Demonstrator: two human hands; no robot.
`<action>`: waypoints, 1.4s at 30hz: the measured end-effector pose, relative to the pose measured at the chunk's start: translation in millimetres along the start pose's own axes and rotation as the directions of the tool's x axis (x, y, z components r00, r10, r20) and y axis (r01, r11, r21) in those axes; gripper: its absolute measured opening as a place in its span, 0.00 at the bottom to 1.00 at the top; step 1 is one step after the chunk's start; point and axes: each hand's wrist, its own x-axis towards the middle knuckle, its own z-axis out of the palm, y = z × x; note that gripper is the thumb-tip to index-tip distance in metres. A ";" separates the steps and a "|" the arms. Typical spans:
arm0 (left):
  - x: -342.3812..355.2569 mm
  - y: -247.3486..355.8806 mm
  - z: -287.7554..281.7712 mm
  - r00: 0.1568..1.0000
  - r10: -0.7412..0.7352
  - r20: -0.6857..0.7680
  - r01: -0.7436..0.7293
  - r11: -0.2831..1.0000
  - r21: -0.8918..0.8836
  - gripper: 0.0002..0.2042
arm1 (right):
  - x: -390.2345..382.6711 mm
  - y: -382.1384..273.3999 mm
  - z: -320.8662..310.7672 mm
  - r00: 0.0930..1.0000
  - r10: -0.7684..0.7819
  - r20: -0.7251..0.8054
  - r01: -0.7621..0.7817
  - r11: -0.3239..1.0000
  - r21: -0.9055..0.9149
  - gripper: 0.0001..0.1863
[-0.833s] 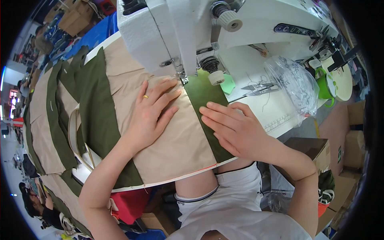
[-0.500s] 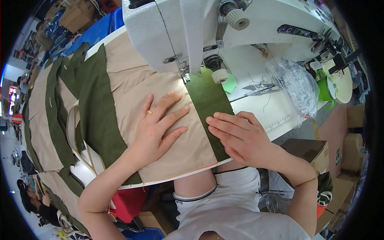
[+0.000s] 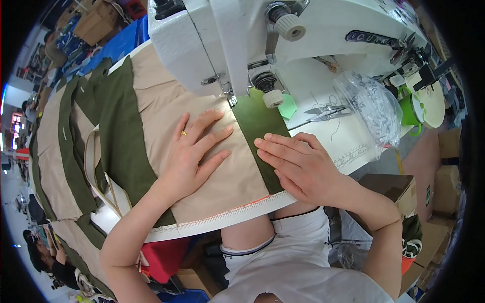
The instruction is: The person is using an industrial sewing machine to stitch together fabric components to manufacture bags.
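Observation:
A panel of beige fabric (image 3: 222,187) joined to a dark green strip (image 3: 268,121) lies flat under the presser foot (image 3: 232,101) of a white sewing machine (image 3: 197,55). My left hand (image 3: 194,151) rests on the beige part with fingers spread, a gold ring on one finger. On the green strip lies my right hand (image 3: 300,164), its fingers stretched out side by side and its fingertips close to the seam. Neither hand grips anything. Left of my left hand, a wider green band (image 3: 124,126) crosses the cloth in folds.
Thread snips (image 3: 328,112) lie on the machine bed beside a light green piece (image 3: 288,106). Beyond them sit a clear plastic bag (image 3: 361,108) and a green enamel mug (image 3: 411,111). A looped beige strap (image 3: 96,171) lies at left. Cardboard boxes (image 3: 389,189) stand at right.
Both hands have moved slightly away from me toward the presser foot, and the fabric has slid with them. More of the ruled table edge now shows in front of the cloth.

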 end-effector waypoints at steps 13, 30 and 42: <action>12.3 -14.0 -4.8 1.000 -0.015 -0.015 0.015 1.000 -0.001 0.23 | 12.6 8.5 5.3 1.000 0.011 -0.009 -0.011 1.000 -0.014 0.27; -0.7 31.8 -0.3 1.000 0.015 0.018 -0.014 0.999 -0.039 0.24 | 13.0 10.8 7.9 0.999 0.013 -0.039 -0.014 0.999 -0.030 0.27; -12.2 21.7 11.9 1.000 0.022 -0.015 -0.023 0.998 -0.054 0.23 | 6.8 8.2 3.9 0.994 -0.050 -0.101 0.042 0.997 -0.071 0.22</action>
